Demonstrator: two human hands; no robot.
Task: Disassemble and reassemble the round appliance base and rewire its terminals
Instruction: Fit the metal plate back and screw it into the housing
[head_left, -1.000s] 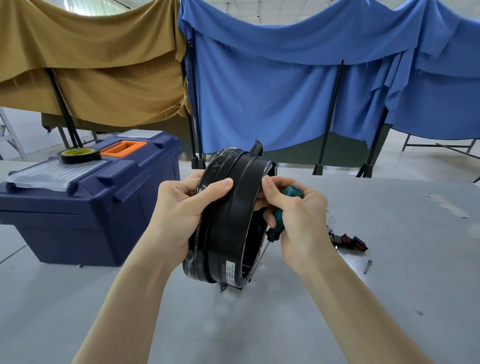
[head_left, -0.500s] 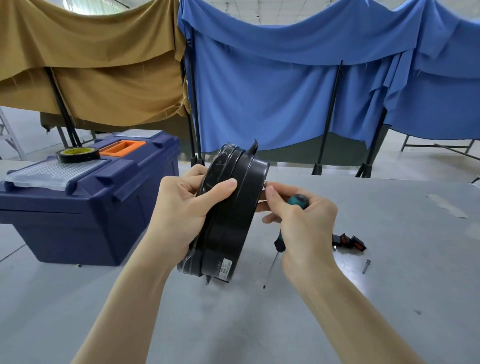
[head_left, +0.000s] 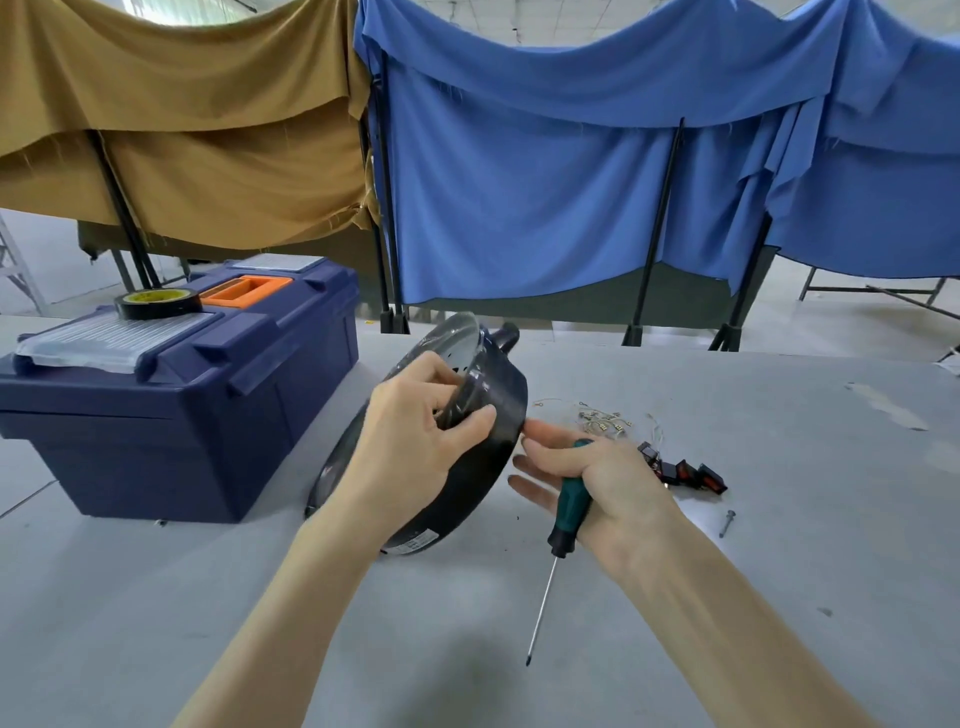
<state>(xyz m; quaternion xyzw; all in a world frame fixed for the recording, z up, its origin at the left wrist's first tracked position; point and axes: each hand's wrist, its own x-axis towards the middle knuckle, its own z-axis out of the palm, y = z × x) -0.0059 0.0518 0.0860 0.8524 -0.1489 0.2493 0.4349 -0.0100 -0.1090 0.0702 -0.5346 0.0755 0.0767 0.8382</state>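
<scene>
The round black appliance base (head_left: 480, 467) leans tilted toward the left, its lower edge on the grey table (head_left: 779, 571). My left hand (head_left: 415, 441) grips its upper rim, thumb on the black side wall. My right hand (head_left: 587, 480) is just right of the base and holds a green-handled screwdriver (head_left: 569, 517) in its palm with the shaft pointing down toward me. Its fingers stretch out, the index fingertip at the base's wall. A tangle of thin wires with terminals (head_left: 605, 421) and several black-and-red switches (head_left: 680, 470) lie behind my right hand.
A dark blue toolbox (head_left: 171, 410) stands at the left with a roll of black tape (head_left: 156, 303) on its lid. One loose screw (head_left: 726, 522) lies right of my right hand. Blue and tan cloths hang on stands beyond the table's far edge.
The base has tipped from upright to leaning left and come down onto the table. My right hand has let go of its rim and dropped lower, its fingers stretched out.
</scene>
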